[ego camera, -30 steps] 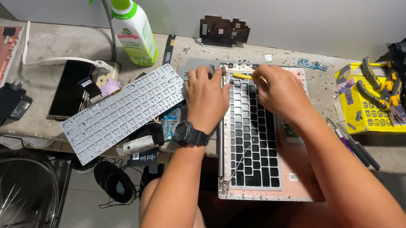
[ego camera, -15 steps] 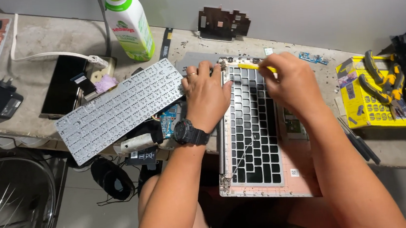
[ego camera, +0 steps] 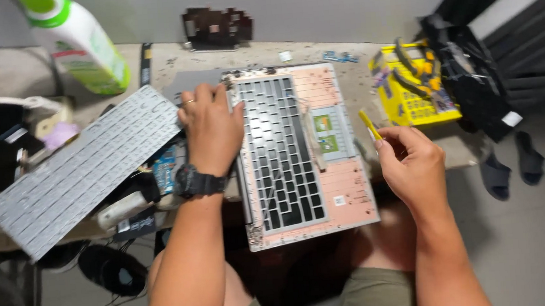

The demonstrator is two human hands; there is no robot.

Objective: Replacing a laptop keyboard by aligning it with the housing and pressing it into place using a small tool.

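One yellow tool (ego camera: 369, 124) between right fingers (ego camera: 393, 138), seemingly.

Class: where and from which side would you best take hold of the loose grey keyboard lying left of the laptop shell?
Grip the keyboard by its long near edge, from the front-left. It lies tilted, that end overhanging the table edge, clear of the left hand.

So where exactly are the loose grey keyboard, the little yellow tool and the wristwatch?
loose grey keyboard (ego camera: 86, 167): head view, middle of its key face.
yellow tool (ego camera: 369, 124): head view, the shaft above the right hand's fingers.
wristwatch (ego camera: 198, 180): head view, the black strap on the left wrist.
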